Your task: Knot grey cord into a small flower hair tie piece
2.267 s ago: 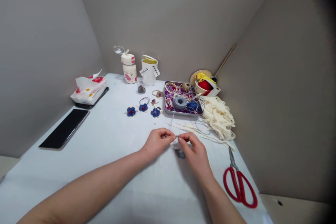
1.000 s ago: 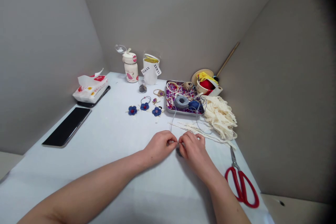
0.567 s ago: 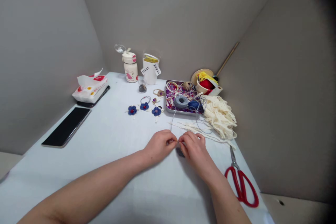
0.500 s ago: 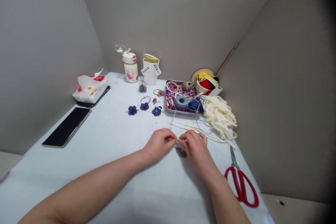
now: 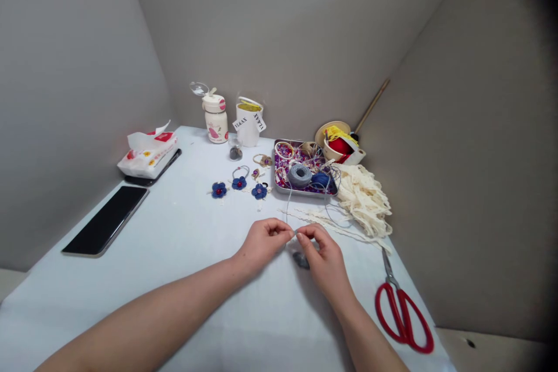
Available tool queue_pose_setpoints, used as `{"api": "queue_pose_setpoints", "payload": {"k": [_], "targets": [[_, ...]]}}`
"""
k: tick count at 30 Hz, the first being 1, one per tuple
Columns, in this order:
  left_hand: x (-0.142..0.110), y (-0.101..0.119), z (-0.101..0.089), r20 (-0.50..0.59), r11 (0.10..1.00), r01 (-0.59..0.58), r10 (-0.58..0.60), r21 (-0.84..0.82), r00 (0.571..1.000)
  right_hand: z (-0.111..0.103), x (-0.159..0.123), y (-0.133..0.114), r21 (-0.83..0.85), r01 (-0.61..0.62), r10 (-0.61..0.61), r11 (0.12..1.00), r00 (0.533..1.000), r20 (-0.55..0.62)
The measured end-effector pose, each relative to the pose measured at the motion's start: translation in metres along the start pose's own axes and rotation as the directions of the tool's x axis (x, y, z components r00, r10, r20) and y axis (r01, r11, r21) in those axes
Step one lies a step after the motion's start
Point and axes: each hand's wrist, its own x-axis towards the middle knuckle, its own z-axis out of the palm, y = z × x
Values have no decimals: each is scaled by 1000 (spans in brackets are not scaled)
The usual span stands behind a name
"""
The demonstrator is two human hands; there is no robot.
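Observation:
My left hand [image 5: 265, 242] is closed in a pinch on a thin grey cord [image 5: 288, 207], which runs up to the metal tray. Close beside it, my right hand [image 5: 321, 251] pinches at the same spot, fingertips almost touching the left ones. Below the fingertips is a small dark grey piece [image 5: 300, 260], partly covered by the right hand; whether it hangs or lies on the table I cannot tell. Beyond the hands, the tray [image 5: 305, 192] holds a grey cord spool [image 5: 300, 175], a blue ball of cord [image 5: 321, 179] and many beads.
Blue flower pieces [image 5: 239, 183] lie left of the tray. Cream lace [image 5: 364, 197] is heaped at the right, above red-handled scissors [image 5: 403, 314]. A phone [image 5: 107, 221], a tissue pack [image 5: 150, 155], a bottle [image 5: 216, 125] and a white canister [image 5: 248, 131] stand or lie further back and left.
My right hand's fingers have shifted slightly, its outer fingers now tucked in. Both hands stay together at the cord. The whole view has tilted a little, so things sit slightly lower.

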Motion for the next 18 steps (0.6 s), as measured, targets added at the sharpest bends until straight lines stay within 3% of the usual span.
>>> {"api": "queue_pose_setpoints", "payload": {"k": [8,18], "targets": [[0,-1,1,-18,999,-44,44,31,999,5,0,-2,198,-180,178,964,984,27],[-3,-2,2,-16,995,-70,71,66,997,5,-2,-6,224,-222,216,949,975,52]]}}
